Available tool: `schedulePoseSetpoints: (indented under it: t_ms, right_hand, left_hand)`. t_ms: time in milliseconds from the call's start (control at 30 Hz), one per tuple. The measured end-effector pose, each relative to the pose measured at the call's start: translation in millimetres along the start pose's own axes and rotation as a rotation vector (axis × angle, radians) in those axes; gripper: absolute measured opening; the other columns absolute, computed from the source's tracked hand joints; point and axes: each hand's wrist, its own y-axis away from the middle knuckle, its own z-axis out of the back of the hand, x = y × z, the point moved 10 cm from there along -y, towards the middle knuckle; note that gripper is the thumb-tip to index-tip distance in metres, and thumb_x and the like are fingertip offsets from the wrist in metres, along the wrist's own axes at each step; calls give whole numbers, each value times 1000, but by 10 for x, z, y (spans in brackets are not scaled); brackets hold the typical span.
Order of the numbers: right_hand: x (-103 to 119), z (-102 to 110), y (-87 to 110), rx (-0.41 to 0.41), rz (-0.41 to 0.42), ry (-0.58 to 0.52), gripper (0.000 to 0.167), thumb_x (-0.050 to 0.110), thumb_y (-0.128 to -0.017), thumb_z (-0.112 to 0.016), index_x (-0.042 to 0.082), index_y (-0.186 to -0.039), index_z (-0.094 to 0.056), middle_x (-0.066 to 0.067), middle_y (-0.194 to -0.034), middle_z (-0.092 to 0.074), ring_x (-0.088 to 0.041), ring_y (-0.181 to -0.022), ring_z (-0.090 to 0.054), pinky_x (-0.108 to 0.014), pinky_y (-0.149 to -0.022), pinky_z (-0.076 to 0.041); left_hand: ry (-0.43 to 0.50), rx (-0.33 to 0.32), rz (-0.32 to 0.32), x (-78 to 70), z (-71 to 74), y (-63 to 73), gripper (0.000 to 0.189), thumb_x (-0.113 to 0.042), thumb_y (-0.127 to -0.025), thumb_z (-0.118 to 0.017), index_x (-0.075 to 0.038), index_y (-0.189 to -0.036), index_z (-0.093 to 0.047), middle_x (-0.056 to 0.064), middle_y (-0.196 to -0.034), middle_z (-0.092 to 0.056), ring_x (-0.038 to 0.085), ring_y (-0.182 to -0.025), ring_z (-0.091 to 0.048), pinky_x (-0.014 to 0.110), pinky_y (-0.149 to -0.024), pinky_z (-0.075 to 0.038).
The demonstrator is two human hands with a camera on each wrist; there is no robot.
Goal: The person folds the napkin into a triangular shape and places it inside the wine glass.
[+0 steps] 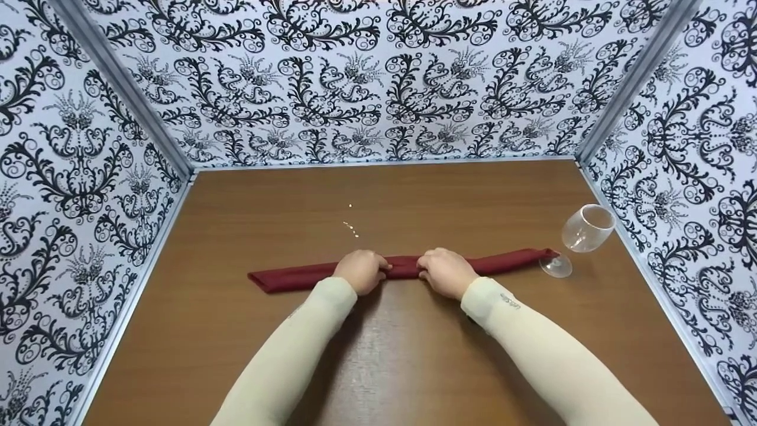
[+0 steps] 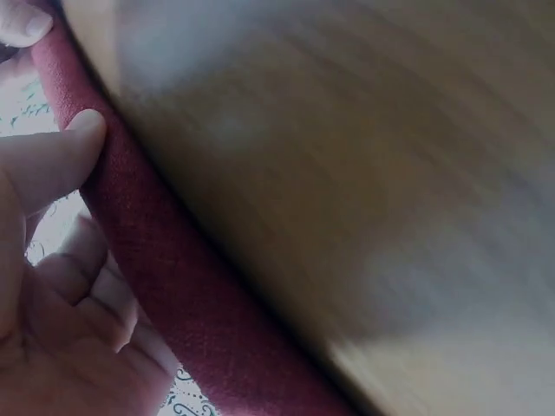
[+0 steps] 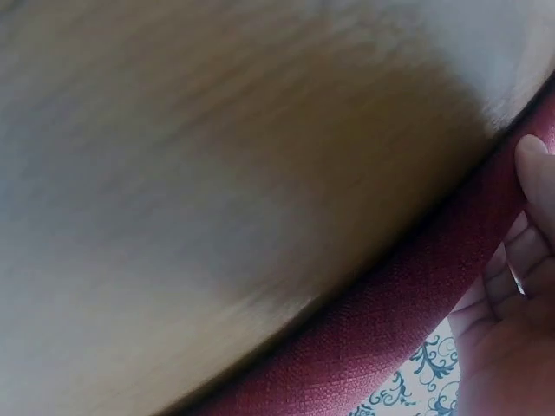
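Observation:
A dark red cloth napkin [image 1: 295, 278], folded or rolled into a long narrow strip, lies across the table. My left hand [image 1: 361, 271] pinches it left of its middle; in the left wrist view the thumb [image 2: 85, 130] presses on the cloth, with the fingers behind it. A short way to the right, my right hand [image 1: 447, 272] pinches the same strip, its thumb [image 3: 531, 152] on the near face in the right wrist view. At the strip's right end stands a clear wine glass [image 1: 588, 228], the cloth's tip overlapping its foot in view.
The brown wooden table [image 1: 266, 201] is bounded by patterned black-and-white walls [image 1: 378, 77] at the back and both sides. Small white spots [image 1: 350, 228] show on the tabletop beyond the cloth. The glass stands near the right edge.

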Motion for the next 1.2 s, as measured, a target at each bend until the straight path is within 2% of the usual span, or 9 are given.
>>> schedulePoseSetpoints:
  t_ms: [233, 333, 433, 533, 700, 833, 933, 1067, 1200]
  right_hand:
    - [-113, -79, -101, 97, -69, -93, 14, 10, -103, -64, 6, -109, -76, -12, -112, -76, -34, -111, -71, -50, -101, -55]
    - [-151, -82, -142, 124, -102, -122, 16, 8, -104, -61, 5, -111, -75, -13, -114, -76, -35, -113, -71, -50, -103, -54]
    - [-171, -51, -160, 129, -136, -124, 18, 10, -103, -62, 6, -113, -76, -14, -114, -77, -36, -116, -70, -49, -105, -53]
    - [-186, 9, -161, 102, -175, -116, 17, 12, -101, -65, 9, -111, -79, -13, -112, -76, -38, -115, -67, -50, -104, -52]
    - [-179, 52, -156, 53, -222, -150, 14, 9, -98, -70, 11, -107, -80, -11, -105, -68, -36, -108, -65, -49, -98, -53]
    - [-86, 62, -146, 15, -162, -158, 19, -2, -97, -64, 9, -105, -78, -10, -101, -67, -34, -102, -68, -47, -92, -56]
    - [12, 88, -127, -19, -70, -92, 21, -3, -96, -63, 7, -103, -79, -11, -95, -68, -33, -94, -70, -47, -86, -58]
    - [77, 78, -84, -27, 5, -7, 17, 9, -96, -72, 8, -110, -82, -12, -93, -69, -34, -91, -68, -48, -85, -57]
    - [75, 36, -56, -11, 20, 21, 31, 22, -91, -82, 8, -119, -81, -10, -100, -71, -33, -97, -66, -46, -91, -54]
  left_hand:
    - [143, 75, 66, 75, 56, -35, 24, -13, -100, -69, -18, -120, -82, 4, -125, -78, 26, -124, -71, 44, -108, -54]
    - [149, 76, 79, 67, 90, -43, 24, -11, -100, -67, -16, -119, -82, 5, -123, -79, 27, -123, -71, 43, -107, -54]
    - [125, 71, 100, 49, 114, -56, 22, -12, -100, -68, -15, -116, -82, 4, -120, -80, 27, -119, -73, 44, -102, -56]
    - [71, 35, 105, 28, 131, -87, 18, -11, -97, -70, -17, -109, -82, 3, -113, -80, 27, -112, -74, 45, -94, -58]
    - [-103, -76, -3, -97, 128, -145, 16, -11, -92, -71, -22, -97, -82, 2, -103, -75, 27, -99, -73, 45, -82, -60]
    - [-208, -111, -69, -163, 76, -115, 17, -13, -93, -68, -23, -92, -82, 1, -99, -76, 27, -94, -74, 46, -79, -61]
    - [-234, -87, -86, -170, 43, -79, 14, -13, -90, -71, -21, -92, -82, 1, -99, -77, 27, -94, -75, 47, -79, -61]
    - [-237, -32, -104, -164, 5, -45, 12, -20, -85, -80, -20, -97, -83, 3, -104, -76, 28, -100, -74, 47, -87, -60]
    - [-192, 0, -79, -127, -12, -33, 25, -28, -85, -86, -22, -108, -83, 3, -113, -76, 28, -108, -73, 47, -94, -58]
